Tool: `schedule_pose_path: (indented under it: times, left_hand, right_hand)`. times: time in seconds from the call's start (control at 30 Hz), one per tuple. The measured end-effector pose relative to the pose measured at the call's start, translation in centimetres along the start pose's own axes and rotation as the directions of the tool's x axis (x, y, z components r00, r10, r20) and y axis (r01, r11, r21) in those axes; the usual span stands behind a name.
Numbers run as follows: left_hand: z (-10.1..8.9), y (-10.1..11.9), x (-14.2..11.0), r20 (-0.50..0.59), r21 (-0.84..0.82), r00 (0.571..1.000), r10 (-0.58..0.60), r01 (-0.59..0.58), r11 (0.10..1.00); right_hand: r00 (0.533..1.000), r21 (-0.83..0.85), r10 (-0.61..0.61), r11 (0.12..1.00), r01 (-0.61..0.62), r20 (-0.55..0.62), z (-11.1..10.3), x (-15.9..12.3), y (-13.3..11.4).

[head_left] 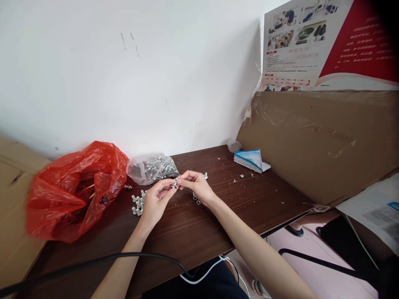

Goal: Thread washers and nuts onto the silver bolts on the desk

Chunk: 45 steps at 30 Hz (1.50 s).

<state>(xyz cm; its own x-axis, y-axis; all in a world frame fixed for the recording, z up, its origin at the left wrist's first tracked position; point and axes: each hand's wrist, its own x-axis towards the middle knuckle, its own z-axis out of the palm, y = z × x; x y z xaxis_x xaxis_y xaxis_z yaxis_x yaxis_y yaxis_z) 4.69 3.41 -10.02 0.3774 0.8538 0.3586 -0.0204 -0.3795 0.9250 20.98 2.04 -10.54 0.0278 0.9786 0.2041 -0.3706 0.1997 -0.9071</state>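
Note:
Over the middle of the table, my left hand (158, 200) pinches a small silvery bolt (174, 184) between thumb and fingers. My right hand (197, 186) meets it from the other side, its thumb and forefinger closed at the bolt's end; any smaller part between those fingertips is too small to make out. A cluster of several bolts (137, 203) stands on the table just left of my left hand. Beneath my right hand lie a few metal nuts (198, 202), partly covered by it. Another bolt-like piece (206, 176) sits just beyond my right hand.
A clear bag of metal hardware (152, 168) lies against the wall, beside an open red plastic bag (77, 191). Folded blue-and-white paper (251, 159) and small scraps lie on the brown table (230, 207). Cardboard (321, 145) borders the right. A black cable (124, 254) crosses in front.

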Motion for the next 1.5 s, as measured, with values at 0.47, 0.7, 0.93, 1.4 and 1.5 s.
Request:
schedule_pose_path:
  times: [0.47, 0.7, 0.93, 1.4, 1.5]
  left_hand:
    - [-0.1, 1.2, 0.2, -0.008, -0.079, 0.997, -0.077, 0.076, 0.994]
    - [0.1, 1.4, 0.1, 0.065, -0.068, 0.994, -0.086, 0.091, 0.994]
    - [0.0, 1.4, 0.1, 0.027, -0.081, 0.991, -0.131, 0.133, 0.988]
    - [-0.3, 0.7, 0.3, 0.030, -0.115, 0.993, -0.114, 0.116, 0.986]
    - [-0.2, 0.7, 0.2, 0.064, -0.117, 0.991, -0.119, 0.125, 0.985]
  right_hand:
    - [0.996, 0.079, 0.025, 0.996, -0.031, 0.080, -0.2, 0.1, -0.1]
    - [0.991, -0.187, -0.015, 0.982, 0.039, 0.131, 0.0, 0.0, -0.1]
    - [0.989, -0.205, -0.033, 0.977, 0.062, 0.143, -0.6, 0.0, -0.9]
    - [0.962, -0.261, -0.027, 0.960, 0.101, 0.273, -1.0, 0.0, -0.7]
    - [0.968, -0.349, -0.007, 0.932, 0.097, 0.251, -0.8, -0.1, -0.7]
